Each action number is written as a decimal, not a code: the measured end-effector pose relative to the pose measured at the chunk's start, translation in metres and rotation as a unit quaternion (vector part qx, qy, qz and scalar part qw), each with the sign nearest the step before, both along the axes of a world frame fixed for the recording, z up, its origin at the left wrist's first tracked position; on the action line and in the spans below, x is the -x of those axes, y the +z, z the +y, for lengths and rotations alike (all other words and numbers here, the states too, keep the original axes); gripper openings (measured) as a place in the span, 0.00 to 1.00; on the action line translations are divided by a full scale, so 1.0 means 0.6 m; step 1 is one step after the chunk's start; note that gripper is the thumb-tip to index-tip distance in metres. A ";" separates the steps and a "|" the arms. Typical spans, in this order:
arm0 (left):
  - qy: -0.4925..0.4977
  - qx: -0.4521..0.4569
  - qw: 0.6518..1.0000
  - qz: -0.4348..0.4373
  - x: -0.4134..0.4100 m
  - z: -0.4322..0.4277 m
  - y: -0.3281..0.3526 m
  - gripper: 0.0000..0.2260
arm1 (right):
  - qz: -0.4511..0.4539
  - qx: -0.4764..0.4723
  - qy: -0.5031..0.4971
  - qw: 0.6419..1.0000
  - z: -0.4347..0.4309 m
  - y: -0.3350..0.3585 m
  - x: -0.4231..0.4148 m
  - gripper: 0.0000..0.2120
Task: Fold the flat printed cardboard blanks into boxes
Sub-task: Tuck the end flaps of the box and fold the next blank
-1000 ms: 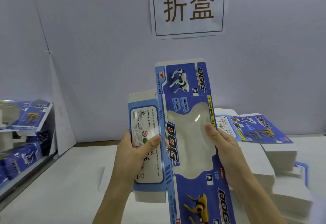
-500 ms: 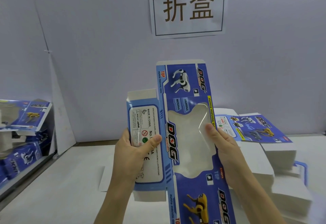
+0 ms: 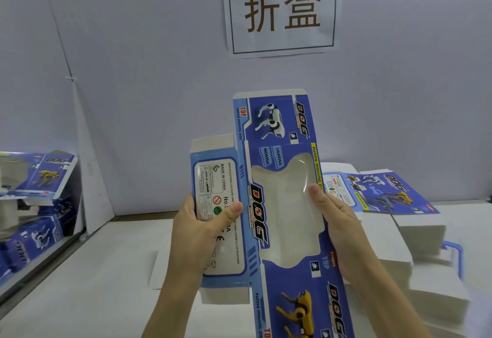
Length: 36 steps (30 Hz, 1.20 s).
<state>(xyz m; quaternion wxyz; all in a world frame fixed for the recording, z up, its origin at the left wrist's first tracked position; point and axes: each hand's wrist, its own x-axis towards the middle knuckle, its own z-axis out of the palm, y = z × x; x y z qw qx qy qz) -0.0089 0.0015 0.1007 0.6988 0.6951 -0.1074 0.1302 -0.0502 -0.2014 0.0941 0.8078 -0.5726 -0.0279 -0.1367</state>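
The cardboard blank (image 3: pixel 277 204) is held up in the air over the desk (image 3: pixel 93 284), printed side toward the person, its long blue window panel running from twelve o'clock down to six. The left hand (image 3: pixel 198 234) grips the pale side panel at nine o'clock of the blank, thumb pressed across the printed label and fingers hidden behind the card. The right hand (image 3: pixel 343 228) holds the opposite long edge at three o'clock, thumb lying on the clear window, the rest of the fingers behind; how tightly they curl I cannot tell.

The blank looks flat, so the step in hand seems to be squeezing it open into a tube. To do that well, I would judge the two hands should push the outer edges toward each other along the scored creases, keeping the thumbs off the thin window film so it does not dent, and letting the side panel swing square before touching the end flaps.

Compared with a second ago, very little differs: both hands keep the same hold, and the blank has shifted only slightly, its top edge sitting a touch lower.

At three o'clock a stack of flat blanks (image 3: pixel 380 191) waits on the desk, and at nine o'clock folded boxes (image 3: pixel 40 175) lie piled. A paper sign (image 3: pixel 282 10) hangs on the wall at twelve.
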 end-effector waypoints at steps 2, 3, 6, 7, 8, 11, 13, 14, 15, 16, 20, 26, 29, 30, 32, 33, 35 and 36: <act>-0.002 -0.004 1.000 -0.007 0.001 -0.001 0.002 0.20 | -0.005 0.007 0.003 1.000 0.001 0.002 0.001 0.14; -0.002 -0.009 1.000 -0.012 0.003 -0.003 0.003 0.21 | -0.008 0.016 0.002 1.000 0.001 0.002 0.001 0.12; -0.003 -0.012 0.999 -0.031 0.004 -0.007 0.002 0.21 | -0.004 0.028 -0.010 1.000 -0.001 0.004 0.001 0.12; -0.005 -0.012 0.999 -0.034 0.006 -0.008 0.002 0.22 | -0.007 0.026 -0.013 1.000 -0.003 0.003 0.001 0.11; -0.005 -0.013 0.999 -0.035 0.005 -0.009 0.001 0.22 | -0.010 0.021 -0.016 1.000 -0.004 0.004 0.002 0.11; 0.021 -0.043 0.999 -0.020 0.010 -0.018 0.000 0.26 | -0.020 0.007 -0.034 0.999 -0.001 0.006 0.006 0.10; 0.112 -0.162 0.980 -0.024 0.017 -0.028 -0.001 0.34 | -0.037 0.016 -0.073 0.997 0.009 0.003 0.005 0.09; 0.147 -0.225 0.962 -0.051 0.025 -0.035 -0.001 0.36 | -0.056 0.028 -0.097 0.993 0.018 0.004 0.006 0.08; 0.141 -0.249 0.954 -0.088 0.032 -0.044 -0.002 0.36 | -0.080 0.039 -0.112 0.990 0.028 0.004 0.006 0.09; 0.096 -0.239 0.960 -0.105 0.041 -0.054 -0.004 0.37 | -0.103 0.050 -0.121 0.986 0.039 0.006 0.008 0.11; -0.078 -0.088 0.992 -0.049 0.060 -0.079 0.002 0.56 | -0.191 0.075 -0.065 0.976 0.066 0.008 0.013 0.15; -0.113 0.035 0.993 -0.003 0.048 -0.045 0.016 0.33 | -0.204 0.183 0.009 0.962 0.064 0.008 0.014 0.15; -0.104 0.074 0.992 -0.017 0.024 -0.008 0.022 0.16 | -0.207 0.191 -0.084 0.956 0.051 0.009 0.008 0.18; -0.115 0.085 0.990 -0.016 0.018 0.003 0.021 0.15 | -0.200 0.200 -0.125 0.951 0.045 0.011 0.008 0.22; -0.145 0.106 0.983 -0.020 0.011 0.021 0.017 0.16 | -0.173 0.181 -0.134 0.959 0.030 0.011 0.006 0.29; -0.156 0.107 0.981 -0.029 0.009 0.028 0.014 0.16 | -0.158 0.139 -0.090 0.974 0.024 0.013 0.006 0.30; -0.180 0.094 0.979 -0.033 0.006 0.034 0.008 0.18 | -0.134 0.106 -0.007 0.985 0.014 0.014 0.007 0.28; -0.191 0.088 0.977 -0.025 0.003 0.029 0.007 0.18 | -0.130 0.123 0.011 0.984 0.011 0.014 0.007 0.24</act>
